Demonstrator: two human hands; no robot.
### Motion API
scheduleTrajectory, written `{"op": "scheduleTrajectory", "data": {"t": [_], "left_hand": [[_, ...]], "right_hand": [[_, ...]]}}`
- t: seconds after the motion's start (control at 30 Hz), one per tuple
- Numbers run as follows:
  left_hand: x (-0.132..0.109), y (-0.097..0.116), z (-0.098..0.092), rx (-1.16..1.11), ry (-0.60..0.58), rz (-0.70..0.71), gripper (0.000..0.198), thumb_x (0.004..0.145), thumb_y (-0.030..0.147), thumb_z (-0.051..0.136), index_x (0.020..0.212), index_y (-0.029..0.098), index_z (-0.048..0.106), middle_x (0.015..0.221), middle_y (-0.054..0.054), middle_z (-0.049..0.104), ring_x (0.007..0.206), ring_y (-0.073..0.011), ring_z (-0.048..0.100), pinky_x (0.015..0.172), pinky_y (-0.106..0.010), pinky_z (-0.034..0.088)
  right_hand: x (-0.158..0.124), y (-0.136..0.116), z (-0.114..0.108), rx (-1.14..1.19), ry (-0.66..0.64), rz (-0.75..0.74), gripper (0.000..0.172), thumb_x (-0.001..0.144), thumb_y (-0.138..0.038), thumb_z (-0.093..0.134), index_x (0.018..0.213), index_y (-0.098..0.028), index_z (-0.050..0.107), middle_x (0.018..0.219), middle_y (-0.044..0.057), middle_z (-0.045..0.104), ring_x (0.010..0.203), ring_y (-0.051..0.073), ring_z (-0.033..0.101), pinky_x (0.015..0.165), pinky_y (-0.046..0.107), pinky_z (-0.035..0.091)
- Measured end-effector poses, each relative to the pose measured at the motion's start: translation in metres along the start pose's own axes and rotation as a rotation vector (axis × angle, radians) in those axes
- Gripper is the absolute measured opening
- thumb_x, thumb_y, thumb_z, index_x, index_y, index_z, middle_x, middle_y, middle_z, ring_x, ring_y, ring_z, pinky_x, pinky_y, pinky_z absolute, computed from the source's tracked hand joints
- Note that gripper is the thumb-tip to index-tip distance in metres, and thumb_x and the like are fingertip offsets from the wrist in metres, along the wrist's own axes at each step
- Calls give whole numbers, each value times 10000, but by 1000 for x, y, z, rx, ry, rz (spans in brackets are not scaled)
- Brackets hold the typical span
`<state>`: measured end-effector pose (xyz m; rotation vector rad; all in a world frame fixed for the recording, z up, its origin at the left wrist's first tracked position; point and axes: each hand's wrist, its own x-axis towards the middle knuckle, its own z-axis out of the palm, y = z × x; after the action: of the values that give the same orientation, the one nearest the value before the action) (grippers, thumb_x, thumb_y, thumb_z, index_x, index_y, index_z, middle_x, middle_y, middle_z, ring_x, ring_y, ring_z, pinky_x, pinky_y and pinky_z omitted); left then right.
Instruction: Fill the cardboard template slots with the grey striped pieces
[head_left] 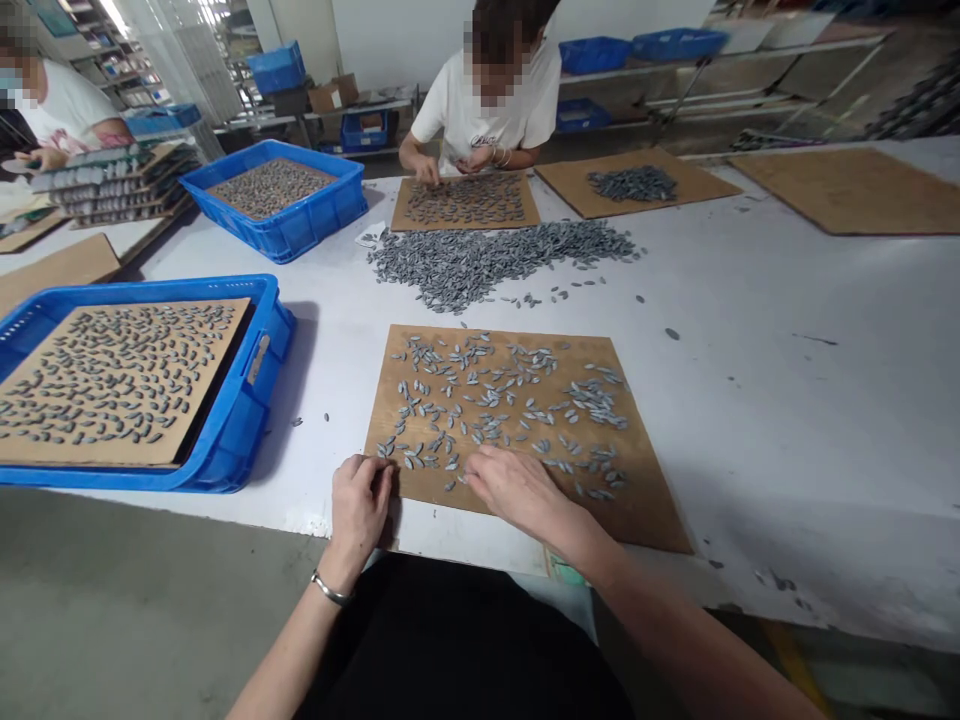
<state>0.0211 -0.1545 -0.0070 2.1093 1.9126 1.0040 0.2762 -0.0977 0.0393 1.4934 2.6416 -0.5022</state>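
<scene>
A brown board (645, 500) lies on the table in front of me, with many small grey leaf-shaped pieces (489, 427) scattered over it. At its near left corner is my left hand (361, 505), fingers curled and pressed together close to the leftmost pieces; what they hold, if anything, is hidden. My right hand (517, 488) rests low over the board's near edge. Its thumb and fingertips are pinched on a small grey leaf-shaped piece, partly covered by the fingers. Toward the board's right side, pieces lie in a denser cluster (596, 402).
Beyond my board spreads a heap of grey pieces (465, 265). At left, a blue crate (259, 385) holds a board of spaced pieces; another blue crate (315, 220) stands behind. Opposite, a person (487, 120) works over a board (401, 215). More boards (862, 190) lie right.
</scene>
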Motion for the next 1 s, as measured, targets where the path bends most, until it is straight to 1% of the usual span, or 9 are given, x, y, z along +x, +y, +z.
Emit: {"op": "scheduleTrajectory", "data": {"t": [0.07,0.2,0.37,0.5,0.57,0.7,0.8,0.9,1.0], "left_hand": [[0,1,4,33,-1,19,195,1034,281,538,973,228,715,872,-63,685,806,-213,640,751,-372,510],[4,13,15,133,-60,65,132,1014,287,600,996,237,721,938,-70,704,852,-227,621,780,-395,451],[11,24,24,236,-82,48,77,981,264,650,927,223,684,881,-63,687,846,-242,600,763,-402,398],[12,21,22,247,-88,46,151,1007,178,553,942,214,684,848,-61,677,816,-235,599,744,-398,380],[10,20,19,224,-98,37,191,1022,165,512,954,212,685,850,-62,679,811,-234,605,744,-398,380],[4,26,16,128,-181,62,196,1029,160,491,978,210,674,923,-71,701,882,-236,632,794,-401,401],[4,33,17,97,-263,70,179,1016,154,514,935,204,666,935,-68,710,873,-230,635,810,-402,403],[9,37,18,113,-288,20,171,998,152,545,898,201,676,942,-71,720,887,-236,639,812,-403,395],[13,34,15,81,-302,-28,174,1004,171,551,924,210,700,954,-65,724,916,-235,647,831,-395,400]], "right_hand": [[3,0,0,4,46,2,195,1027,-221,538,912,-210,696,943,70,708,823,196,673,697,299,425],[11,-5,5,4,145,-123,187,1029,-202,528,937,-226,690,958,57,700,877,184,662,771,293,453],[21,-8,10,-9,107,-133,178,1019,-185,537,939,-227,689,953,60,709,915,200,663,814,307,463],[20,-9,10,26,85,-103,199,1033,-171,493,978,-201,681,1010,80,707,910,197,660,814,313,458],[18,-13,10,84,77,-128,182,1033,-180,498,991,-204,674,1014,68,700,905,185,652,795,297,454],[20,-20,12,127,59,-172,215,1040,-193,487,967,-203,688,991,61,691,903,180,642,789,295,457],[21,-17,10,118,126,-149,215,1039,-193,491,996,-202,701,1013,69,692,896,179,640,793,298,462],[14,-9,9,121,208,-150,197,1040,-196,506,1007,-210,700,1005,60,695,885,174,636,804,300,455],[3,-4,12,80,183,-212,162,1022,-182,555,935,-213,688,939,39,685,869,179,625,812,318,434]]}}
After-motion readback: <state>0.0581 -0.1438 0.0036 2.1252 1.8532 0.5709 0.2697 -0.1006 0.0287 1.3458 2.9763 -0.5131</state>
